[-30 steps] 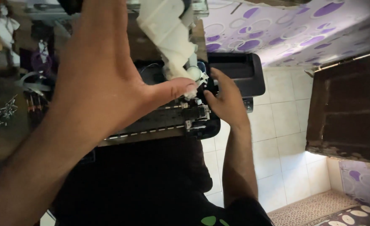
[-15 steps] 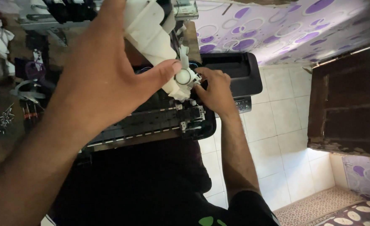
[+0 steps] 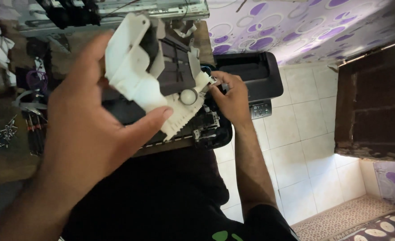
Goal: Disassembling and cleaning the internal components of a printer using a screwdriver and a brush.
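The white plastic printer assembly (image 3: 155, 76) is held up over the opened black printer (image 3: 206, 127), gripped by the left hand (image 3: 90, 129) with thumb and fingers wrapped round its body. Its end by the small roller is pinched by the right hand (image 3: 233, 96). Probably light but brittle, so it's best gripped by the thick housing, not the thin tabs.

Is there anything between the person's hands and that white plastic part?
Nothing visible. The left hand already grips the white part directly, thumb against its toothed edge, and the right hand's fingertips touch its end. It is held above the black printer.
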